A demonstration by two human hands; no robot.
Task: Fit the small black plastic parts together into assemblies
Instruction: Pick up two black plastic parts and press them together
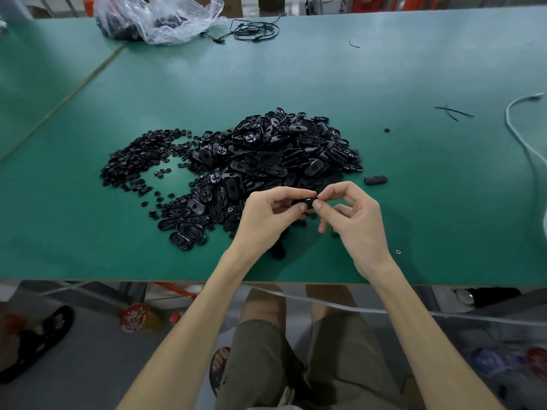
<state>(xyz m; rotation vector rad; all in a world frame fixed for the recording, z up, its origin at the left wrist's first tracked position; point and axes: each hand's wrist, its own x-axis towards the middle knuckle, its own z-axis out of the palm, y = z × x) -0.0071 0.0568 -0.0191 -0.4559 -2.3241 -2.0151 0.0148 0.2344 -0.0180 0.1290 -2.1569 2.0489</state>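
A big heap of black oval plastic shells (278,155) lies mid-table, with a spread of small round black parts (139,156) to its left. In front of the heap, my left hand (266,217) holds a black oval part (305,202) between thumb and fingers. My right hand (352,214) meets it from the right, thumb and forefinger pinching at the part's right end; whether a small piece sits between them is hidden. One oval part (376,180) lies alone to the right of the heap. Another dark part (278,250) shows under my left wrist.
The green table (444,187) ends at a front edge near my forearms. A clear plastic bag (159,19) of black parts and a coiled black cable (254,29) sit at the back. A white cord (524,137) runs along the right side. Thin black scraps (453,111) lie far right.
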